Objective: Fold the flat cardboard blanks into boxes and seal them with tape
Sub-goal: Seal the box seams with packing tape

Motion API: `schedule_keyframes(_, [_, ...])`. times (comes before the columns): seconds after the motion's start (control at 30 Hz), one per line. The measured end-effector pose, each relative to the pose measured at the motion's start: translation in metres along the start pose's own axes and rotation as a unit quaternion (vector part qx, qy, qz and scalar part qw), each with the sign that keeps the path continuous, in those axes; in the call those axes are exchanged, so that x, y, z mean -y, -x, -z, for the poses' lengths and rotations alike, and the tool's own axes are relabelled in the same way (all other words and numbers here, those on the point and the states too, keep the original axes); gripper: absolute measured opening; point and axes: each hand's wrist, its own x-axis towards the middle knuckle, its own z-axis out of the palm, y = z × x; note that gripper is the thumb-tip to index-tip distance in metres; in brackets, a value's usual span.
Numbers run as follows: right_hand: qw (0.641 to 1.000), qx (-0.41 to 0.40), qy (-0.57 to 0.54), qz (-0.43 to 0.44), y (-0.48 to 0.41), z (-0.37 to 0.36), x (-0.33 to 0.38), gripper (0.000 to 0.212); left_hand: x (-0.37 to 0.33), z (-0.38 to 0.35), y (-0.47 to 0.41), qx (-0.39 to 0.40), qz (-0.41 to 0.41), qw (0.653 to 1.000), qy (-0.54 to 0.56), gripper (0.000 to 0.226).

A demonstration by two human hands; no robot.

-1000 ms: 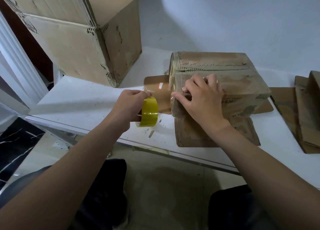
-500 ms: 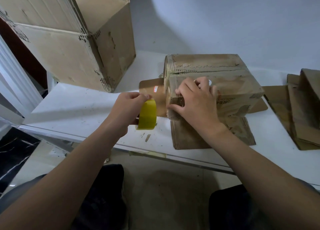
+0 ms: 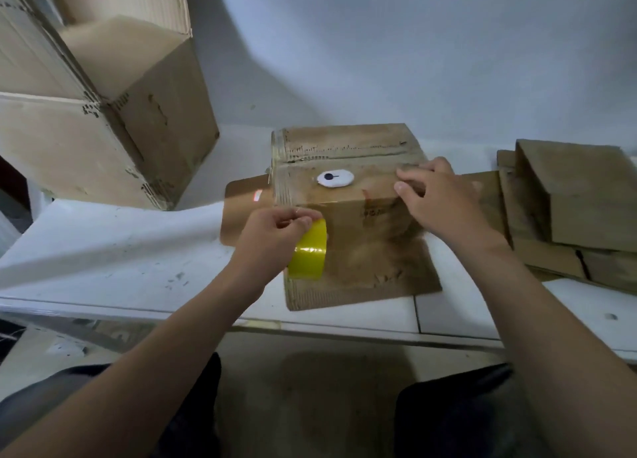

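Sitting close against the near edge of the white surface point(image 3: 120, 250), the person shows dark-clad knees point(image 3: 458, 419) at the bottom of the view, with both bare forearms reaching forward over that edge; just past the edge lies a flat cardboard blank point(image 3: 362, 292), and on it stands the folded box point(image 3: 348, 223), roughly midway along the surface. The left hand point(image 3: 275, 231) is at the box's near left corner, its fingers curled tight round the top of a yellow tape roll point(image 3: 308, 252), which stands on edge against the box's front face. The right hand point(image 3: 441, 199) rests on the box's top at its right end; the fingers are bent with their tips on the cardboard and the thumb near the front edge, though whether they pinch anything I cannot tell. A white round sticker point(image 3: 335, 179) with a dark mark sits on the box's top between the two hands; a brown rounded card point(image 3: 241, 209) lies flat just left of the box. Toward the right edge a stack of flat blanks point(image 3: 568, 209) is piled; at the far left corner stands a large open carton point(image 3: 113, 123), with the pale wall point(image 3: 413, 43) behind everything.
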Motion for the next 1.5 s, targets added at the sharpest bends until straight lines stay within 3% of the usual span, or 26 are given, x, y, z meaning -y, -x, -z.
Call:
schedule_keyframes(0.17, [0.996, -0.051, 0.019, 0.064, 0.025, 0.001, 0.025, 0.029, -0.004, 0.006, -0.014, -0.174, -0.050, 0.982, -0.060, 0.016])
schedule_keyframes(0.3, [0.970, 0.000, -0.166, 0.176, 0.039, -0.005, 0.057, 0.032, -0.006, 0.030, -0.028, -0.245, -0.036, 0.968, -0.028, 0.022])
schedule_keyframes(0.37, [0.963, -0.033, -0.197, 0.183, 0.029, -0.001, 0.060, 0.022, -0.007, 0.036, -0.027, -0.228, -0.017, 0.973, -0.010, 0.022])
schedule_keyframes(0.47, [0.979, -0.074, -0.151, 0.119, -0.002, -0.003, 0.043, 0.019, -0.008, 0.035, -0.013, -0.174, -0.009, 0.985, -0.007, 0.020])
schedule_keyframes(0.57, [0.990, 0.020, -0.127, 0.050, -0.021, -0.013, 0.027, 0.040, -0.004, 0.021, 0.002, -0.125, -0.032, 0.991, -0.046, 0.022])
schedule_keyframes(0.67, [0.987, 0.064, -0.145, 0.038, -0.023, -0.016, 0.022, 0.045, 0.002, 0.001, 0.012, -0.122, -0.076, 0.986, -0.082, 0.033])
schedule_keyframes(0.83, [0.997, 0.052, -0.055, 0.021, -0.009, -0.003, 0.020, 0.042, 0.003, -0.003, 0.006, -0.140, -0.078, 0.983, -0.091, 0.057])
schedule_keyframes(1.0, [0.998, 0.052, 0.006, 0.029, 0.023, 0.005, 0.026, 0.058, 0.001, 0.001, -0.007, -0.143, -0.100, 0.975, -0.135, 0.085])
schedule_keyframes(1.13, [0.996, 0.074, 0.003, 0.048, 0.038, 0.009, 0.033, 0.073, -0.001, 0.013, -0.029, -0.160, -0.096, 0.968, -0.167, 0.081])
schedule_keyframes(1.27, [0.997, 0.043, 0.021, 0.058, 0.036, 0.004, 0.042, 0.069, -0.004, 0.016, -0.038, -0.147, -0.100, 0.966, -0.187, 0.077])
schedule_keyframes(1.4, [0.998, 0.011, 0.002, 0.068, 0.026, -0.006, 0.053, 0.064, -0.012, 0.026, -0.028, -0.205, -0.148, 0.938, -0.239, 0.066])
schedule_keyframes(1.5, [0.997, 0.017, 0.022, 0.076, 0.022, -0.007, 0.055, 0.067, -0.022, 0.036, -0.014, -0.230, -0.204, 0.927, -0.214, 0.053])
